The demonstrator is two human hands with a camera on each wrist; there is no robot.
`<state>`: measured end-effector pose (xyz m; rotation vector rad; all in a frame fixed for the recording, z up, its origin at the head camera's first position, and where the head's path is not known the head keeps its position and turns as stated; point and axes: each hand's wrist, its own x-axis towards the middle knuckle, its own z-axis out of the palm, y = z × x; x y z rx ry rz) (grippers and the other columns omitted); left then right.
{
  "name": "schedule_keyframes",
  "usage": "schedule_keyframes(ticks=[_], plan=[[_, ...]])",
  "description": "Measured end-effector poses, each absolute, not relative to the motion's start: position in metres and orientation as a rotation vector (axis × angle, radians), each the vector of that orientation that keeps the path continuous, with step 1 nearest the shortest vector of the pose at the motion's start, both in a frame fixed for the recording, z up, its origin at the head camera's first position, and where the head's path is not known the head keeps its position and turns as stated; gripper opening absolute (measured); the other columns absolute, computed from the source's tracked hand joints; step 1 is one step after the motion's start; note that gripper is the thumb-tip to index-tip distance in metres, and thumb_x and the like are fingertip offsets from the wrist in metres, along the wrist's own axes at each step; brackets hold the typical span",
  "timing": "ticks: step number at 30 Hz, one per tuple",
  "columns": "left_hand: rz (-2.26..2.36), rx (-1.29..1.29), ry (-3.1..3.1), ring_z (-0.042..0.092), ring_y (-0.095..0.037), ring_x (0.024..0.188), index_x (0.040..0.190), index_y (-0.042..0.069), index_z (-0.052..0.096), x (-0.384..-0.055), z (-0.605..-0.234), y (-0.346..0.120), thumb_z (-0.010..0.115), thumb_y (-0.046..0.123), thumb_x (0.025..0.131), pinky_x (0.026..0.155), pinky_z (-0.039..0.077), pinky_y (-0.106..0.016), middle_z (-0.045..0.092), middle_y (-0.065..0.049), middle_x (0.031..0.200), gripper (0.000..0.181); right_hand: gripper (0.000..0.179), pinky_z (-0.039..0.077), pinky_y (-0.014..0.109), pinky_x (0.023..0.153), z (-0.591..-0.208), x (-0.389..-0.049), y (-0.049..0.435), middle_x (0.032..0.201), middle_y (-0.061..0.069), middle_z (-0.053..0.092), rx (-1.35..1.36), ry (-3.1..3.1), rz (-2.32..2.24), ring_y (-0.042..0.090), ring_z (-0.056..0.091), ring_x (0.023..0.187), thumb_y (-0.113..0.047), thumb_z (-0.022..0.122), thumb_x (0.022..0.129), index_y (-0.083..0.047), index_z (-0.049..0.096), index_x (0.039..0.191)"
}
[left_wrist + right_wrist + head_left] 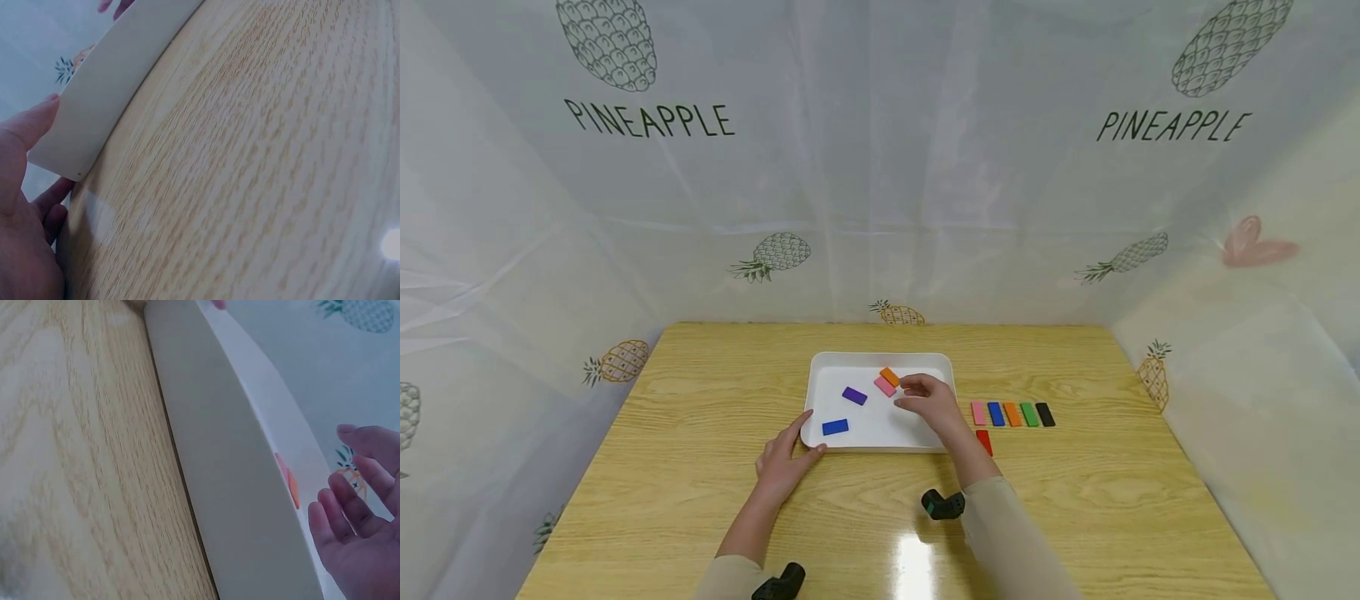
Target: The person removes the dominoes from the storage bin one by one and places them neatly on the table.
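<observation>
A shallow white tray [880, 436] lies on the table, with small flat blocks scattered inside it. In it are a blue block [835, 427], a purple block [854, 396], and a pink block [884, 387] lying against an orange block [890, 377]. My left hand [783, 465] holds the tray's near left corner, thumb at the front wall and fingers at the left side. Over the right part of the tray hovers my right hand [931, 404], fingers loosely bent beside the pink and orange blocks. Nothing shows between its fingers in the right wrist view.
Right of the tray, a row of blocks holds pink [978, 413], blue [996, 414], orange [1012, 414], green [1029, 414] and black [1045, 414]. Below the row lies a red block [984, 442], partly behind the right forearm. A pineapple-print curtain [880, 183] surrounds the wooden table [1112, 500].
</observation>
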<state>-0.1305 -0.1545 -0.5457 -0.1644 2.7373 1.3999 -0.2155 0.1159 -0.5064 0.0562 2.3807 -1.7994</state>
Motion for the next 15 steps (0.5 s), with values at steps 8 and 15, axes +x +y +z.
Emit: schedule_keyframes(ticks=[8,15], plan=[[1.414,-0.167,2.745,0.031,-0.041,0.132,0.148,0.028,0.043,-0.130,-0.545,-0.155,0.071,0.041,0.088,0.098,0.015,-0.059,0.039,-0.014,0.151,0.068,0.051,0.038,0.049,0.103,-0.511,-0.234,0.108,0.135,0.009,0.056,0.020,2.376,-1.679,0.031,0.047,0.128,-0.014,0.080,0.081,-0.010,0.062,0.129],[1.418,-0.168,2.742,0.029,-0.041,0.133,0.148,0.029,0.042,-0.131,-0.546,-0.154,0.072,0.040,0.087,0.099,0.014,-0.059,0.039,-0.014,0.151,0.069,0.062,0.030,0.054,0.107,-0.513,-0.248,0.106,0.150,0.004,0.043,-0.135,2.432,-1.523,0.035,0.034,0.137,-0.014,0.083,0.078,-0.014,0.059,0.135]])
